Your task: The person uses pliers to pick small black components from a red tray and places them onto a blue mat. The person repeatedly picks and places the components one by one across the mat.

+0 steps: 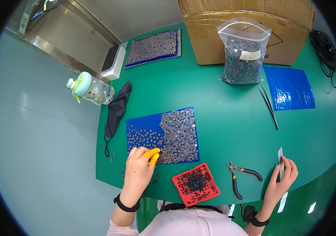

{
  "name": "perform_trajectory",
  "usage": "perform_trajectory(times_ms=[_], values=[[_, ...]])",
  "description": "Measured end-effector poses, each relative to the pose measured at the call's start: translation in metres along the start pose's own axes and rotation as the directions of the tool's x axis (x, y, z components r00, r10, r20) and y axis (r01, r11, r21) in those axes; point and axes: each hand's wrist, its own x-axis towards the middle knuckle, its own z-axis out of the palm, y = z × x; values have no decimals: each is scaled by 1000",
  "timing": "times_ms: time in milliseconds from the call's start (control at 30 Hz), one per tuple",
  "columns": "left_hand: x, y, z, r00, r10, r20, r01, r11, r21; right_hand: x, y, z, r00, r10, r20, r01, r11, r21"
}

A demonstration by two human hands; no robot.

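Observation:
My left hand [137, 167] wears yellow finger cots on its thumb and index finger, closed in a pinch at the near edge of a blue sheet [144, 122]. Whatever sits between those fingertips is too small to make out. Small grey square pieces [177, 135] cover the sheet, packed densely on its right half and scattered on its left. Off at the right table edge, my right hand [285, 177] has its fingers closed around a thin, flat, pale card-like piece [281, 161], held upright. A red tray [175, 181] of tiny black parts lies between my hands.
Side cutters [235, 173] and tweezers [269, 108] lie on the green table. Farther back are a zip bag [244, 65] of grey pieces, a cardboard box [203, 39], a blue sheet [290, 88] and a filled panel [152, 47]. A bottle [97, 88] and black mask [116, 110] are left.

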Motion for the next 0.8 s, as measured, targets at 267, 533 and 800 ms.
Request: perform_trajectory(times_ms=[267, 533, 800], values=[[-16, 11, -28, 976, -203, -75, 200, 979, -39, 1, -1, 0, 1000, 1, 2, -1, 1000, 2], [-92, -6, -35, 831, -552, -64, 517, 811, -274, -3, 1, -1, 999, -39, -16, 39, 999, -15], [-138, -38, -13, 713, -665, -221, 597, 742, -305, -19, 26, 5, 935, -224, -277, 293, 925, 242]])
